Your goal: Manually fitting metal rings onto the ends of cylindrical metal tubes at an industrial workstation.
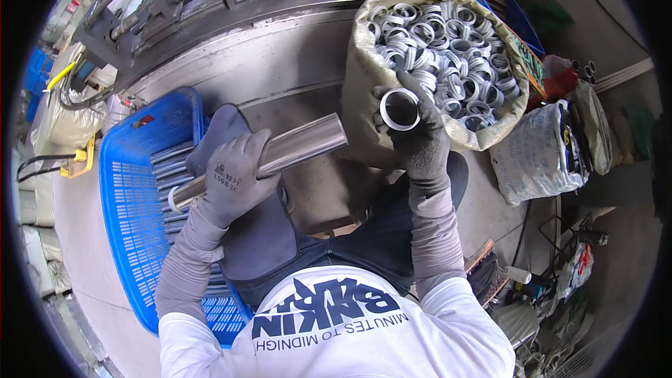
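My left hand [234, 175], in a grey glove, is closed round a shiny metal tube [304, 145]. The tube slants across my lap, its right end higher and bare. A white ring sits round its left end. In my gloved right hand [420, 136] is a white plastic ring [400, 110], gripped at its edge with its opening showing. That hand is at the near rim of a large woven sack [365, 63], which is full of similar white rings [448, 49]. A gap separates the held ring from the tube's right end.
A blue plastic basket [126, 252] with several metal tubes [168, 168] stands at my left. A dark pad [259, 245] covers my left thigh. Beyond the sack and basket runs a metal machine bed [231, 21]. A filled white bag [535, 154] lies right of the sack.
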The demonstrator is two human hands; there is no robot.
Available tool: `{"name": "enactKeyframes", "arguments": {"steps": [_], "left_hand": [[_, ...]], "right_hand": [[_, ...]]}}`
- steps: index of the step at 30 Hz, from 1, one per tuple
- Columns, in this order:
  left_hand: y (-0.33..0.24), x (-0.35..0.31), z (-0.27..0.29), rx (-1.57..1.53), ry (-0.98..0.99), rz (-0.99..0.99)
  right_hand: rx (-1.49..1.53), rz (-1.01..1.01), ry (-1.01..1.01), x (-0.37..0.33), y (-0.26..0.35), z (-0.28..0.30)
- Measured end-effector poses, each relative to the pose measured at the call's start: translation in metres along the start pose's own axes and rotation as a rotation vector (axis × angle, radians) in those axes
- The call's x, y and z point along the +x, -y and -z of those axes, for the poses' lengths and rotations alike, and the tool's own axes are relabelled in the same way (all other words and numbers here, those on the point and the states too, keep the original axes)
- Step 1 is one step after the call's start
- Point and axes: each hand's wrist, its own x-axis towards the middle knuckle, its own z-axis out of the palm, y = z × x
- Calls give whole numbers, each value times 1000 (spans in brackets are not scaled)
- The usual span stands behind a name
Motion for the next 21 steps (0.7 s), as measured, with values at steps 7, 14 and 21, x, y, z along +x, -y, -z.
{"name": "enactKeyframes", "arguments": {"steps": [7, 14, 21], "left_hand": [[0, -3, 2, 32, 29, -57], [-4, 0, -3, 22, 59, -59], [-2, -1, -4, 55, 110, -50]], "right_hand": [[477, -262, -43, -2, -43, -25], [852, -383, -16, -5, -38, -52], [458, -371, 145, -16, -32, -34]]}}
